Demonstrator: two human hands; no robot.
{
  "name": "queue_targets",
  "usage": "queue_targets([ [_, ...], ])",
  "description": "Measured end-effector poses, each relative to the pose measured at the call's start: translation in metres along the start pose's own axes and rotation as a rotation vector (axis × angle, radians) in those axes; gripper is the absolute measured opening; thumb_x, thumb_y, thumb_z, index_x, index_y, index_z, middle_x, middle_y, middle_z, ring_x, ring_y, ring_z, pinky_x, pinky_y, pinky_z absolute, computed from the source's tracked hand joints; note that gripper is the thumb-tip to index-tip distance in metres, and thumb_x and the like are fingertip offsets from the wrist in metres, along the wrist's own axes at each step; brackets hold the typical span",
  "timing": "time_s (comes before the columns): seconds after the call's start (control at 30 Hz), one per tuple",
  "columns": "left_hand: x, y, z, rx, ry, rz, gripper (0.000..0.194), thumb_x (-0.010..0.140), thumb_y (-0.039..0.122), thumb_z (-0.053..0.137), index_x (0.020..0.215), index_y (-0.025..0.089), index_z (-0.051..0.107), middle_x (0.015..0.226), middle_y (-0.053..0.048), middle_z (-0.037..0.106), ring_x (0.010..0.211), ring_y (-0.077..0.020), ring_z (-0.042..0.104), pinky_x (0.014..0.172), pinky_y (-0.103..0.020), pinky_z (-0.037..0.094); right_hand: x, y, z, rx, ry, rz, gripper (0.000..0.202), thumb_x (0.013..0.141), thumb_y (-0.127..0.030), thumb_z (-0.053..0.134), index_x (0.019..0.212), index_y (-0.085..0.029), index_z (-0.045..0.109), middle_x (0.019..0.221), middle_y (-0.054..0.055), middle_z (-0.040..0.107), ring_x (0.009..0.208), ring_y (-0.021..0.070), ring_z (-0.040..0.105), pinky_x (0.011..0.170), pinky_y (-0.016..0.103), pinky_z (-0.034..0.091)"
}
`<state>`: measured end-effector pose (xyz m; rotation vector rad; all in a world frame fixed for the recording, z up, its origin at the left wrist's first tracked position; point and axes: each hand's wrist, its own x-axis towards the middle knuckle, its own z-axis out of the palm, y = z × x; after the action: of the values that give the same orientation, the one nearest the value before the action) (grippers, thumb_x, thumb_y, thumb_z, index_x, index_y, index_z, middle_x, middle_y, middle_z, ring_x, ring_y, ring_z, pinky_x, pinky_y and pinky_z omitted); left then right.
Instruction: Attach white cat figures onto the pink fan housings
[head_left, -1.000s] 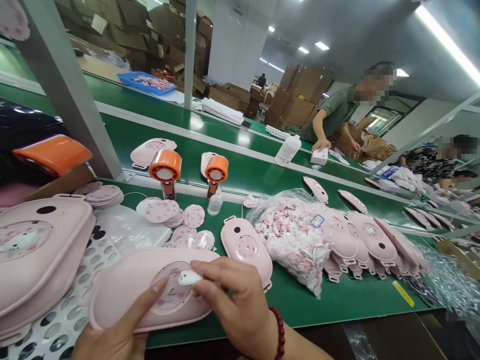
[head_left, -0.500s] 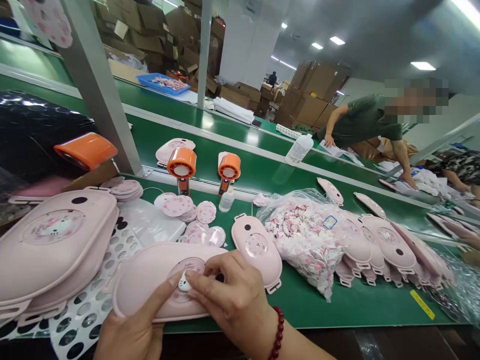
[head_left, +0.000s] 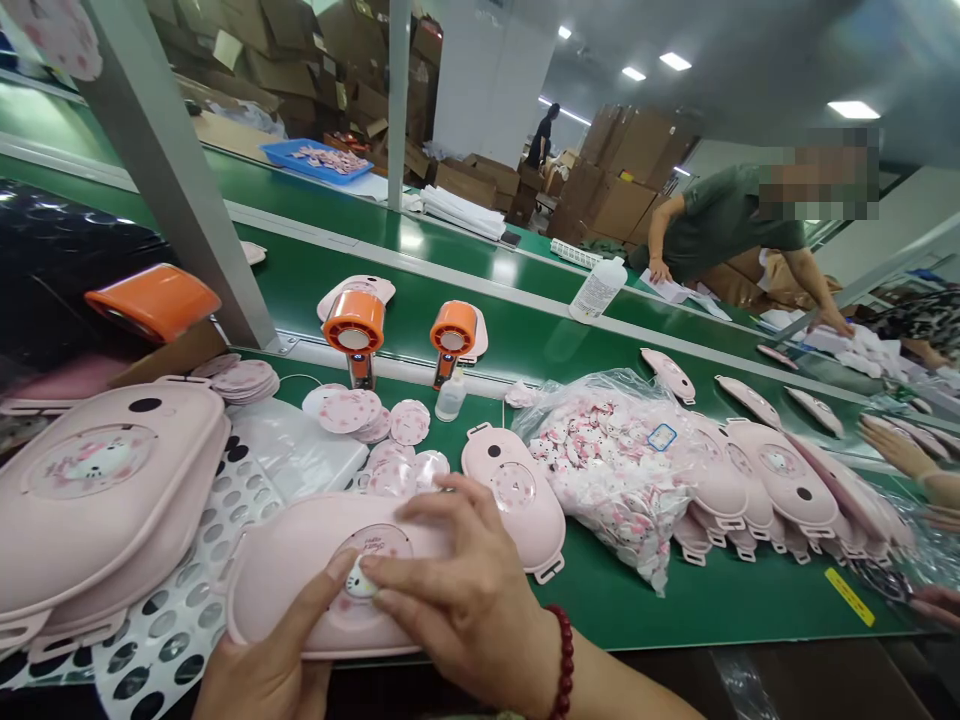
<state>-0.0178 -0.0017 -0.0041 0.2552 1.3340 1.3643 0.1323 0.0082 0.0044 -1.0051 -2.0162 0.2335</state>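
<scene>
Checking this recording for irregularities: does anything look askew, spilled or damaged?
Minor untidiness only: the white sheet with round cut-outs sticks out past the green bench's front edge, and the stacked pale pink oval shells at left lie misaligned. No spill or damage shows.

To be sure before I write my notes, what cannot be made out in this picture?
Head view:
White cat-face piece: partly hidden by the right hand.
Left hand: finger ends hidden beneath the pink cover.
White bottle: label text too small.
Stacked covers: cut off by the left edge.
</scene>
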Motion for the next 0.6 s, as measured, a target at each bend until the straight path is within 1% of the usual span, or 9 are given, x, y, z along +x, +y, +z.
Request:
queue_targets([
  [0.03, -0.001, 0.001, 0.000, 0.024, -0.014, 0.024, 0.055, 0.056, 0.034, 0.092, 0.105, 0.029, 0.068, 0.132, 0.001, 0.067, 0.137, -0.0297, 0.049, 0.089, -0.023, 0.058, 0.001, 0.002, 0.000, 0.105, 0.025, 0.138, 0.022, 0.095, -0.037, 0.068, 0.113, -0.029, 0.076, 0.125, 0.006, 0.066, 0.121, 0.0225, 0.059, 0.114, 0.046, 0.044],
  [0.1, -0.003, 0.005, 0.001, 0.078, -0.044, 0.081, 0.053, 0.054, 0.029, 0.092, 0.101, 0.028, 0.070, 0.138, 0.003, 0.062, 0.142, -0.0310, 0.044, 0.096, -0.026, 0.056, 0.003, 0.004, -0.001, 0.330, 0.026, 0.440, 0.038, 0.088, -0.042, 0.075, 0.123, -0.029, 0.073, 0.131, 0.006, 0.066, 0.122, 0.0241, 0.061, 0.110, 0.044, 0.048],
  [0.17, -0.006, 0.009, 0.004, 0.103, -0.063, 0.083, 0.051, 0.045, 0.018, 0.092, 0.091, 0.025, 0.070, 0.141, 0.003, 0.061, 0.148, -0.0355, 0.032, 0.097, -0.027, 0.055, 0.004, 0.006, -0.001, 0.524, -0.020, 0.684, 0.051, 0.081, -0.043, 0.081, 0.127, -0.024, 0.071, 0.125, 0.007, 0.071, 0.115, 0.0244, 0.067, 0.103, 0.039, 0.054],
  [0.2, -0.007, 0.010, 0.005, 0.090, -0.079, 0.052, 0.052, 0.043, 0.014, 0.090, 0.089, 0.025, 0.070, 0.141, 0.003, 0.061, 0.149, -0.0367, 0.029, 0.097, -0.027, 0.055, 0.004, 0.006, -0.001, 0.584, -0.037, 0.753, 0.051, 0.079, -0.041, 0.082, 0.125, -0.024, 0.072, 0.121, 0.006, 0.073, 0.112, 0.0243, 0.069, 0.101, 0.038, 0.055],
  [0.23, -0.008, 0.010, 0.005, 0.066, -0.093, 0.011, 0.055, 0.043, 0.012, 0.089, 0.093, 0.026, 0.070, 0.141, 0.004, 0.061, 0.149, -0.0367, 0.029, 0.096, -0.028, 0.056, 0.005, 0.006, -0.002, 0.616, -0.036, 0.788, 0.048, 0.078, -0.040, 0.083, 0.122, -0.024, 0.074, 0.118, 0.004, 0.074, 0.111, 0.0242, 0.069, 0.100, 0.037, 0.055],
  [0.3, -0.008, 0.006, 0.005, 0.014, -0.117, -0.072, 0.066, 0.046, 0.012, 0.087, 0.107, 0.032, 0.069, 0.141, 0.007, 0.061, 0.143, -0.0344, 0.041, 0.091, -0.029, 0.058, 0.006, 0.006, -0.002, 0.618, -0.005, 0.797, 0.045, 0.077, -0.038, 0.083, 0.119, -0.024, 0.075, 0.115, 0.003, 0.075, 0.108, 0.0240, 0.070, 0.098, 0.036, 0.055],
  [0.4, -0.007, -0.002, 0.007, 0.007, -0.142, -0.096, 0.077, 0.053, 0.015, 0.088, 0.123, 0.039, 0.065, 0.139, 0.006, 0.064, 0.130, -0.0304, 0.057, 0.088, -0.030, 0.059, 0.008, 0.005, -0.001, 0.564, 0.027, 0.774, 0.042, 0.079, -0.038, 0.081, 0.118, -0.023, 0.076, 0.111, 0.004, 0.075, 0.104, 0.0238, 0.070, 0.096, 0.036, 0.055],
  [0.5, -0.007, -0.002, 0.016, 0.007, -0.130, -0.095, 0.077, 0.055, 0.018, 0.090, 0.125, 0.038, 0.065, 0.134, 0.004, 0.067, 0.126, -0.0276, 0.060, 0.088, -0.027, 0.058, 0.011, 0.003, -0.002, 0.507, 0.040, 0.733, 0.042, 0.081, -0.040, 0.078, 0.118, -0.022, 0.076, 0.110, 0.005, 0.075, 0.104, 0.0236, 0.069, 0.097, 0.036, 0.054],
  [0.6, -0.003, -0.001, 0.017, -0.017, -0.096, -0.133, 0.080, 0.050, 0.015, 0.091, 0.122, 0.040, 0.066, 0.129, 0.006, 0.069, 0.123, -0.0262, 0.062, 0.083, -0.024, 0.060, 0.013, 0.005, -0.004, 0.434, 0.022, 0.660, 0.043, 0.085, -0.044, 0.073, 0.122, -0.022, 0.074, 0.111, 0.006, 0.074, 0.104, 0.0232, 0.070, 0.096, 0.035, 0.055],
])
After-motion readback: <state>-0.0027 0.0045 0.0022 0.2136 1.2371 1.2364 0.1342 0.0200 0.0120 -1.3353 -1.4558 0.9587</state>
